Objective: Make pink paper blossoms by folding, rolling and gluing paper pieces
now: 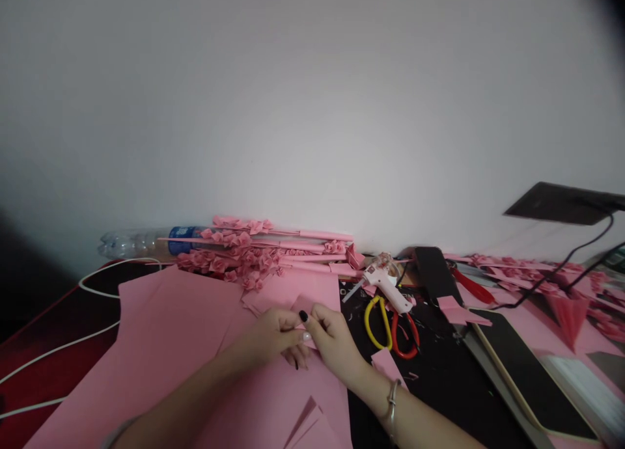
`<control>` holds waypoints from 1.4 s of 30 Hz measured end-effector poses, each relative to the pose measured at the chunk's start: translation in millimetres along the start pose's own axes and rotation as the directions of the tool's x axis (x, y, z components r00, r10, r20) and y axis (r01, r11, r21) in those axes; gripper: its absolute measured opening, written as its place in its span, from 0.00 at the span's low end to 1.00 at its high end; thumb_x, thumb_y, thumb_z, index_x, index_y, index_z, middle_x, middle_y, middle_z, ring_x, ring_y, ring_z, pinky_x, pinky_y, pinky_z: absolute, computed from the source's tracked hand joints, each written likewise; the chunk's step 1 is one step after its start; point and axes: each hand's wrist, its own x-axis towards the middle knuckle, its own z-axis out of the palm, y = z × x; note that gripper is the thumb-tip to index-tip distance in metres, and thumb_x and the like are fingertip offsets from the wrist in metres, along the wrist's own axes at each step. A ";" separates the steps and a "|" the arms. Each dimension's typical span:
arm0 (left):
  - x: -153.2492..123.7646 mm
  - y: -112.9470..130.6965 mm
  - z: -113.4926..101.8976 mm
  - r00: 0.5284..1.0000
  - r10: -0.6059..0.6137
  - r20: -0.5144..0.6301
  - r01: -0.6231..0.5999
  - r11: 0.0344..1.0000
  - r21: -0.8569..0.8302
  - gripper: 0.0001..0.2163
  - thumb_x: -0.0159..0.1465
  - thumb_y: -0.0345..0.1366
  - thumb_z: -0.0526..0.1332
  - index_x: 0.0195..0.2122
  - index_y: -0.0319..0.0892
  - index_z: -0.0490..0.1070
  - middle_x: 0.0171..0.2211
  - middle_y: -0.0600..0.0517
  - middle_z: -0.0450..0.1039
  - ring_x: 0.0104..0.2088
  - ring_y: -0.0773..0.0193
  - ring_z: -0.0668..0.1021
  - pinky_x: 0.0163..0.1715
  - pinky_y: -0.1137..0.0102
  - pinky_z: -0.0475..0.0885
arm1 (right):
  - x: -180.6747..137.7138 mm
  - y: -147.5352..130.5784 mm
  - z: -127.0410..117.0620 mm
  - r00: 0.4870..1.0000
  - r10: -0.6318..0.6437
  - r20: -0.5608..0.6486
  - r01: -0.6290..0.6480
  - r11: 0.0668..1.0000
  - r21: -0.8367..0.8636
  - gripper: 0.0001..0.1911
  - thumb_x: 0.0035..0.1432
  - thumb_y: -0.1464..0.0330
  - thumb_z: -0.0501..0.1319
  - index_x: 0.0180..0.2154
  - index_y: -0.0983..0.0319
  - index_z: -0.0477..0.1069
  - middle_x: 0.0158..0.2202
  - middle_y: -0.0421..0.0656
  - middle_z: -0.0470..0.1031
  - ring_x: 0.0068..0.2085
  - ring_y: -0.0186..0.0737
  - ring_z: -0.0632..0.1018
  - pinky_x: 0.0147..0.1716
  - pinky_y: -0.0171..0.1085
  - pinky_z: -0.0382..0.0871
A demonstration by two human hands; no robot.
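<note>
My left hand (273, 337) and my right hand (334, 341) meet over the pink paper sheets (185, 345), both pinching a small folded piece of pink paper (303, 306) between their fingertips. The fingers of both hands are closed on it. My right wrist wears a silver bracelet (392, 402). Just beyond the hands lie more folded pink pieces (273, 296).
A pile of pink paper flowers on sticks (254, 250) and a plastic bottle (141, 241) lie by the wall. A white glue gun (383, 281), yellow and red scissors (390, 325), a tablet (527, 364), white cable (88, 286) and black cables (571, 260) lie around.
</note>
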 end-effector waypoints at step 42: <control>1.9 8.1 -16.4 0.997 0.040 -0.065 -0.042 0.999 -0.026 0.19 0.56 0.52 0.66 0.27 0.39 0.73 0.26 0.49 0.80 0.27 0.65 0.80 0.30 0.72 0.73 | -3.9 6.9 -27.7 0.953 0.143 0.267 -0.259 0.843 0.472 0.19 0.55 0.53 0.66 0.28 0.62 0.67 0.21 0.37 0.71 0.18 0.28 0.65 0.19 0.30 0.54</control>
